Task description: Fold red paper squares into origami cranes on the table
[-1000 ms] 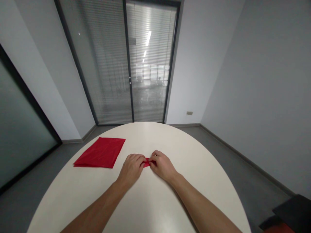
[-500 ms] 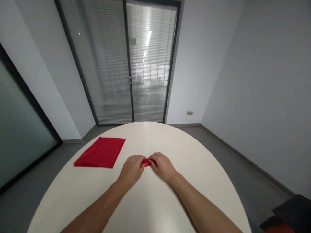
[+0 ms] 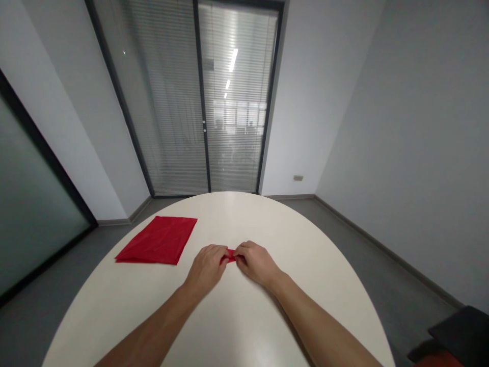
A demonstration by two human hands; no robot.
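Between my two hands, at the middle of the table, is a small folded red cloth (image 3: 231, 256), mostly covered by fingers. My left hand (image 3: 208, 265) is closed on its left end, thumb toward me. Its right end is pinched by my right hand (image 3: 255, 261), with the fingers curled over. The hands are close together, with a narrow strip of red showing between them. A larger red cloth (image 3: 158, 240), folded flat into a four-sided shape with light creases, lies to the left, apart from both hands.
Both cloths are on a round cream table (image 3: 229, 316). Beyond its far edge stands a glass door with blinds (image 3: 237, 127). Grey walls rise on both sides. A dark object with an orange-red part (image 3: 458, 334), perhaps a chair, shows at lower right.
Hardly anything differs. The fingers shift very slightly on the small red cloth, and the strip between the hands looks a little narrower. The larger cloth has stayed in place.
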